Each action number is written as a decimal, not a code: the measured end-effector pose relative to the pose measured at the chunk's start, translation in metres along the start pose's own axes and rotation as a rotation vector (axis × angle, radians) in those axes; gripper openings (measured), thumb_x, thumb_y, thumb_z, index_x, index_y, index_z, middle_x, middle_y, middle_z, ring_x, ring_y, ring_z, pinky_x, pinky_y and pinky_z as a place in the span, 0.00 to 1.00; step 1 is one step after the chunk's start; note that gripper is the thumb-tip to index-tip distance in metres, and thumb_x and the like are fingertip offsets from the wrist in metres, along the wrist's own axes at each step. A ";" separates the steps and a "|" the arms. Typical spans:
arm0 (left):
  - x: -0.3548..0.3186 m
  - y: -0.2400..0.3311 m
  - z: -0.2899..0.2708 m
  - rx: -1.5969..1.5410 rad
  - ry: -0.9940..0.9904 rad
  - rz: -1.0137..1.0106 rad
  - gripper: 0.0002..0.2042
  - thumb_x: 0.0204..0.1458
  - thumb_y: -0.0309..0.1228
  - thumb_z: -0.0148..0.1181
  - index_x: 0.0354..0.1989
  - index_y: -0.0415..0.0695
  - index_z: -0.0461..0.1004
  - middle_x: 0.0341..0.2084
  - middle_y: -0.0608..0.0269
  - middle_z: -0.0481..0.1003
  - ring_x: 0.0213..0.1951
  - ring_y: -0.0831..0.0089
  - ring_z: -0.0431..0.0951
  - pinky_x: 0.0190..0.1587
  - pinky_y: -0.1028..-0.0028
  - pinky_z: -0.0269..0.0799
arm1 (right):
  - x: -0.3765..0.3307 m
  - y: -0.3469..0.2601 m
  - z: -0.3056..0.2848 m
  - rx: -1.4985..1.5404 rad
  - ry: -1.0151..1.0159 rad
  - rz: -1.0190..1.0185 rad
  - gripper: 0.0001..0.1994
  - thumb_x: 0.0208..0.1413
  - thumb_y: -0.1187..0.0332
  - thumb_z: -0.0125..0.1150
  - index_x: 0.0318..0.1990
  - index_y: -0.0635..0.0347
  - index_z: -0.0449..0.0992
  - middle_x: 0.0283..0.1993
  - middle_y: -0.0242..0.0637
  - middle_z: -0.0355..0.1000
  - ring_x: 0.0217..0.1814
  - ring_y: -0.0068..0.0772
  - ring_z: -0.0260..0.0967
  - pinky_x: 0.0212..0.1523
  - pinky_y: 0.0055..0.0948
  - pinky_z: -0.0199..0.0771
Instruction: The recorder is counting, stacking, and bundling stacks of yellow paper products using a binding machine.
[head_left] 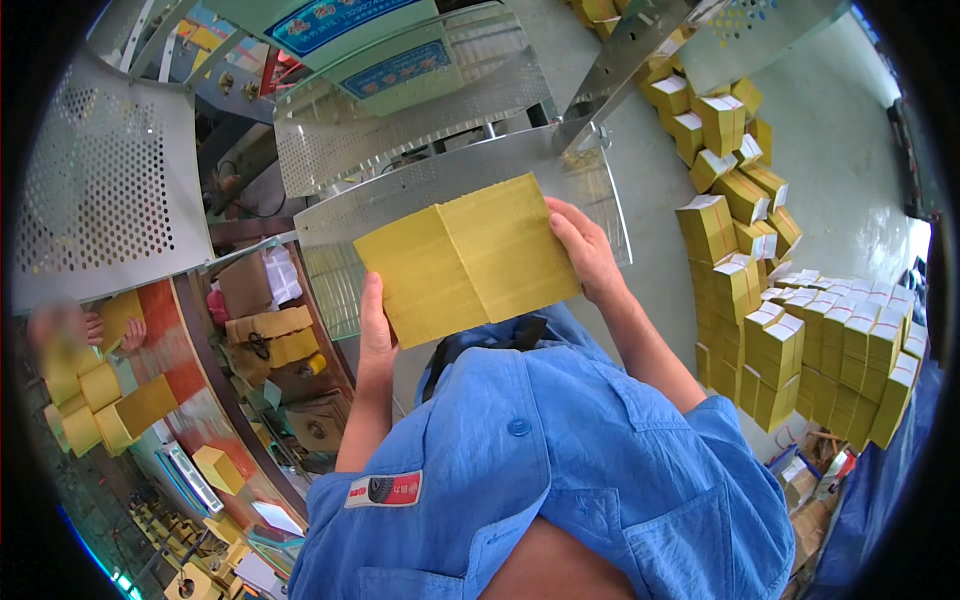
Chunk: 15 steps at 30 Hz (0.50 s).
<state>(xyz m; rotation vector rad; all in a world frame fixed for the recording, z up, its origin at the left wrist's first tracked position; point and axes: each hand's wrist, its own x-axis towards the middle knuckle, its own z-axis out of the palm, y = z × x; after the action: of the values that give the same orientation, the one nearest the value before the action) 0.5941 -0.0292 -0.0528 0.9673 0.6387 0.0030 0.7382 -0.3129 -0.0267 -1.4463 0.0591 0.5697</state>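
Observation:
Both my hands hold a wide piece of yellow paper (465, 260) in front of my body, over a metal tray (340, 225). A line like a crease runs down its middle, and its far edge looks slightly rough. Whether it is one sheet or a stack, I cannot tell. At the paper's left edge, my left hand (376, 322) grips with the thumb up along the side; its fingers are hidden underneath. My right hand (588, 250) is closed on the upper right edge, thumb on the side and the other fingers mostly behind.
Perforated metal guards (100, 170) and a machine frame (600, 75) stand beyond the tray. Tied bundles of yellow paper (775, 350) are piled on the floor at right. Shelves (285, 340) hold scissors and tape. At far left another person's hands (130, 333) are by yellow paper stacks (95, 400).

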 end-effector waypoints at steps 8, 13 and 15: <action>-0.008 0.020 0.001 0.262 0.023 -0.037 0.27 0.66 0.49 0.41 0.61 0.37 0.63 0.55 0.58 0.69 0.56 0.69 0.69 0.58 0.70 0.63 | 0.002 0.013 -0.003 0.329 0.120 0.177 0.17 0.63 0.62 0.51 0.53 0.63 0.75 0.48 0.36 0.74 0.51 0.22 0.68 0.52 0.25 0.67; 0.000 0.022 0.014 0.248 -0.063 -0.091 0.28 0.65 0.50 0.42 0.61 0.37 0.64 0.55 0.57 0.69 0.55 0.70 0.69 0.58 0.70 0.63 | 0.004 0.016 0.003 0.046 0.088 0.155 0.15 0.63 0.64 0.52 0.50 0.66 0.76 0.42 0.33 0.76 0.44 0.20 0.70 0.46 0.21 0.70; 0.007 0.021 0.021 0.269 -0.059 -0.086 0.28 0.64 0.50 0.45 0.61 0.36 0.63 0.55 0.56 0.70 0.55 0.69 0.70 0.57 0.70 0.64 | 0.012 0.008 0.003 0.050 0.060 0.192 0.15 0.63 0.65 0.51 0.51 0.66 0.76 0.43 0.33 0.75 0.44 0.20 0.70 0.47 0.21 0.70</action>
<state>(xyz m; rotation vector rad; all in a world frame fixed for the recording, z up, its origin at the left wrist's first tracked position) 0.6165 -0.0314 -0.0321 1.1940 0.6362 -0.1915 0.7450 -0.3060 -0.0381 -1.4172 0.2600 0.6764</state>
